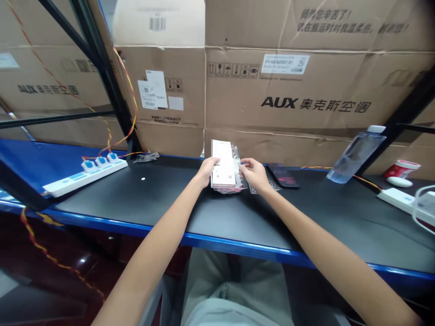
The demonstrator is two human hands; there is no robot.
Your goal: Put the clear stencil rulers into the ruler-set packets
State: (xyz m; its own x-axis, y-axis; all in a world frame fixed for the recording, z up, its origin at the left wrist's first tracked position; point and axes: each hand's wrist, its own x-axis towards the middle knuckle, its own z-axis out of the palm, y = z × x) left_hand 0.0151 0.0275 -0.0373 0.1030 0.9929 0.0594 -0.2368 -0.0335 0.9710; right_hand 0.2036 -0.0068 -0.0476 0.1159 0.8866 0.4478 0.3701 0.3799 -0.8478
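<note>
A stack of white printed cards (pixel 223 163), marked with a small 4 near its lower edge, is held just above the dark tabletop in the middle of the head view. My left hand (pixel 205 172) is closed on its left side, thumb on top. Transparent plastic sleeves (pixel 239 168) stick out at the right and below the stack. My right hand (pixel 255 174) pinches the right edge of this plastic, fingertips together. Beneath that hand lies a thin patterned sheet (pixel 273 185), partly hidden. Beside it rests a dark phone-like object (pixel 288 180), partly blurred out.
Cardboard boxes (pixel 238 108) wall off the back of the table (pixel 156 199). To the right stand a tilted water bottle (pixel 356 154), a red cup (pixel 401 169) and a white mouse-like object (pixel 399 182). A power strip (pixel 88 176) with plugs lies left, near a black metal post (pixel 115 90).
</note>
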